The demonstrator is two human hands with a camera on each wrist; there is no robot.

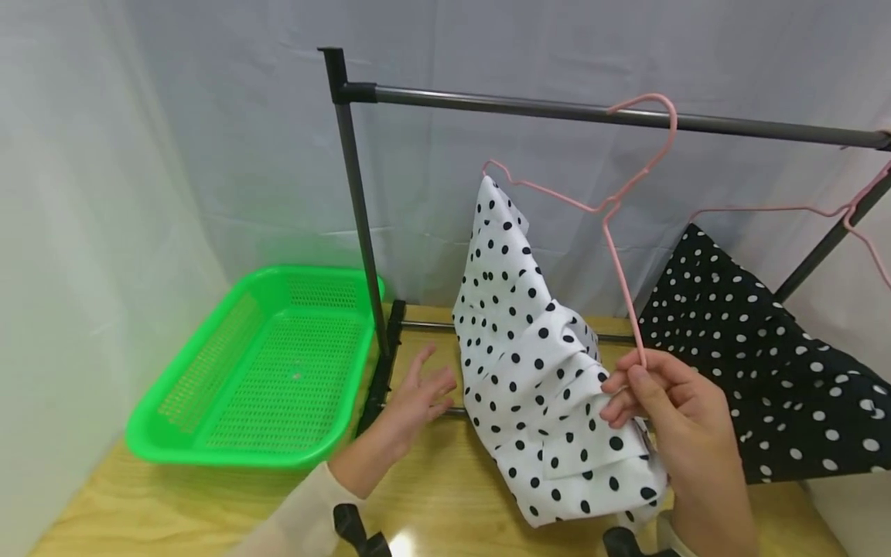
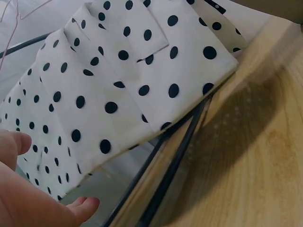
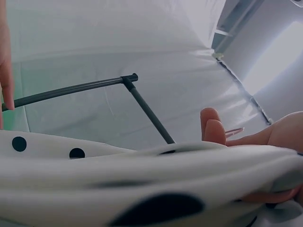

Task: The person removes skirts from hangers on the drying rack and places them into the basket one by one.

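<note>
While the right hand [image 1: 654, 394] pinches the pink hanger [image 1: 612, 224] and white dotted cloth [image 1: 536, 363], left hand [image 1: 421, 394] released, the half-hung cloth could slip off.

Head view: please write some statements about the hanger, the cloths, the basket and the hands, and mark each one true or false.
1. The right hand pinches the pink hanger. True.
2. The white cloth has red dots. False: its dots are black.
3. The green basket holds a folded shirt. False: nothing lies in it.
4. The left hand holds nothing, its fingers spread. True.
5. The black cloth lies in the basket. False: it hangs on another hanger, right of the white cloth.
</note>
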